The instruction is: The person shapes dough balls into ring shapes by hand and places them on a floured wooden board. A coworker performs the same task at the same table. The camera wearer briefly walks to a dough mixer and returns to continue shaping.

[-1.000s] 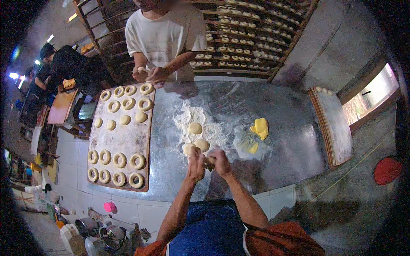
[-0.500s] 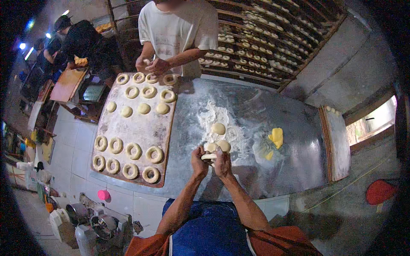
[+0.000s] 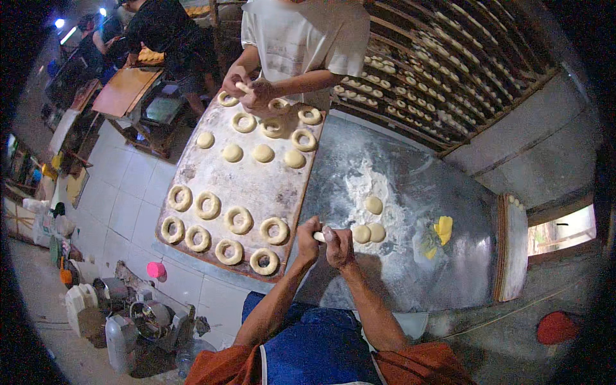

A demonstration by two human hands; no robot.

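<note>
Between my left hand (image 3: 309,239) and my right hand (image 3: 341,248) is a pale dough ring (image 3: 319,237), seen nearly edge-on. Both hands are closed on it, and the fingers hide most of its shape. They hover over the metal table near the right edge of a floured board (image 3: 234,183). Dough rings (image 3: 239,219) lie in rows on the board's near part, with flattened dough balls (image 3: 263,153) farther back. Right of my hands, two dough balls (image 3: 369,233) touch each other on the table, and a single dough ball (image 3: 373,205) sits behind them in scattered flour.
Across the board a person in a white shirt (image 3: 301,38) handles dough over its far end. Yellow fat (image 3: 443,230) lies on the table (image 3: 410,276) to the right. Racks of dough rings (image 3: 417,96) stand behind. Machinery (image 3: 151,321) is at the lower left.
My hands have moved left, away from the dough balls and toward the board, still holding the dough. The whole view has shifted. The other person's hands have moved slightly, also with dough.
</note>
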